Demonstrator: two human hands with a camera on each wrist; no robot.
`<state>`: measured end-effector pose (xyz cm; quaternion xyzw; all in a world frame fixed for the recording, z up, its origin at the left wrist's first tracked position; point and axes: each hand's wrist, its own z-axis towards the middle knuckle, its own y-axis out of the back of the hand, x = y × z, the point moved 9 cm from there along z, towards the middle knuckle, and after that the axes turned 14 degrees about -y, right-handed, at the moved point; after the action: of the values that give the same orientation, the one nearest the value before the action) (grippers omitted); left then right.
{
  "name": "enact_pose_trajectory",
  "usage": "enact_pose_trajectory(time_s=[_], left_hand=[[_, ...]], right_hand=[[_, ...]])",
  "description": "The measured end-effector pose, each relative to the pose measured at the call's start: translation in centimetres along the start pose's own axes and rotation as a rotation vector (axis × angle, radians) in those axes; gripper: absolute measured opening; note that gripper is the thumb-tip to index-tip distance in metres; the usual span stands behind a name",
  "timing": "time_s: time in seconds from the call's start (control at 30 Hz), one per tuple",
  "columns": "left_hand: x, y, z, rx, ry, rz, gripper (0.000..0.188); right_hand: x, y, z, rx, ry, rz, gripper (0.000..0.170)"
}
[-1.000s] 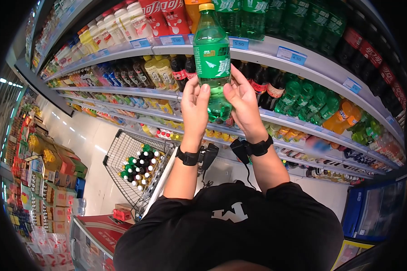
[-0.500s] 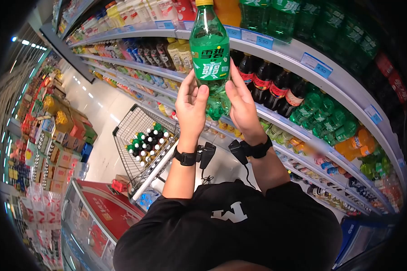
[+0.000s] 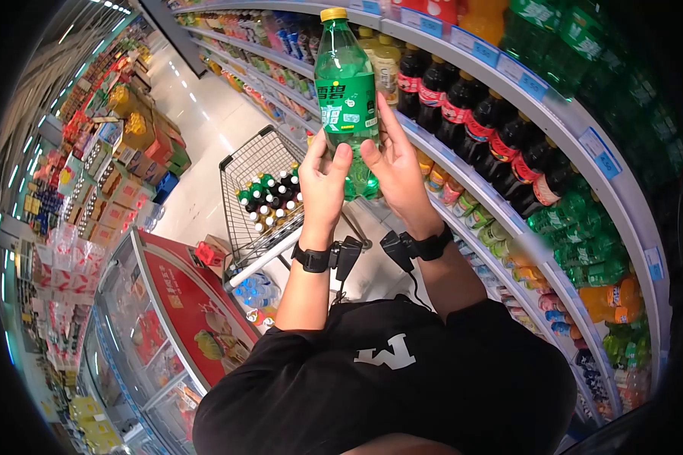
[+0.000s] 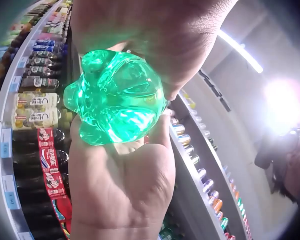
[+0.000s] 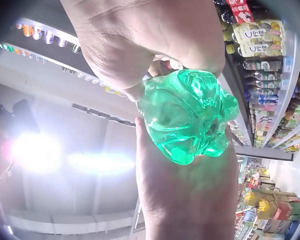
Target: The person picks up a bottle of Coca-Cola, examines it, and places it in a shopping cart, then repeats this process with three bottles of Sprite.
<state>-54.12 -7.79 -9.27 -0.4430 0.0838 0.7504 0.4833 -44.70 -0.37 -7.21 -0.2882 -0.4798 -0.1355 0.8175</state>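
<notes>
A green bottle (image 3: 345, 102) with a yellow cap stands upright between both hands in the head view. The left hand (image 3: 322, 182) grips its lower left side, thumb on the near face. On the lower right side, the right hand (image 3: 402, 171) holds it with thumb and fingers. Both wrist views look at the lobed bottle base, the green base (image 4: 117, 97) in the left one and the same base (image 5: 190, 117) in the right one, with a palm on either side.
Shelves of drinks (image 3: 501, 144) curve along the right. A wire shopping cart (image 3: 239, 171) holding several dark and green bottles stands ahead-left. A red-sided freezer (image 3: 190, 296) is at the lower left, with stacked boxes (image 3: 99, 205) beyond the aisle.
The view has swung left, so the shelves sit further right and the cart nearer the hands. The bottle has rotated in the hands, its label turning left; both hands keep holding it.
</notes>
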Motion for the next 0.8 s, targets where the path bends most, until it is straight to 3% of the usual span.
enact_pose_trajectory(time_s=[0.1, 0.27, 0.47, 0.6, 0.73, 0.8], left_hand=[[-1.3, 2.6, 0.4, -0.040, -0.038, 0.037, 0.049], [-2.6, 6.4, 1.1, -0.078, -0.064, -0.010, 0.050], [-4.2, 11.3, 2.3, -0.039, 0.050, -0.053, 0.073], [-6.2, 15.4, 3.2, 0.005, -0.058, 0.234, 0.082], [-7.6, 19.1, 3.1, -0.047, -0.101, 0.385, 0.080], [-8.4, 21.3, 2.9, -0.033, -0.140, 0.559, 0.082]], right_hand=[[-1.2, -2.5, 0.9, 0.049, -0.051, 0.080, 0.068], [-3.5, -6.0, 2.6, 0.081, -0.054, 0.060, 0.071], [-7.3, -9.9, 4.3, 0.122, -0.161, 0.156, 0.061], [-9.5, -13.5, 5.6, 0.228, -0.260, 0.205, 0.063], [-10.5, -17.8, 6.7, 0.242, -0.171, -0.107, 0.072], [-11.8, -19.3, 7.7, 0.286, -0.191, -0.111, 0.076]])
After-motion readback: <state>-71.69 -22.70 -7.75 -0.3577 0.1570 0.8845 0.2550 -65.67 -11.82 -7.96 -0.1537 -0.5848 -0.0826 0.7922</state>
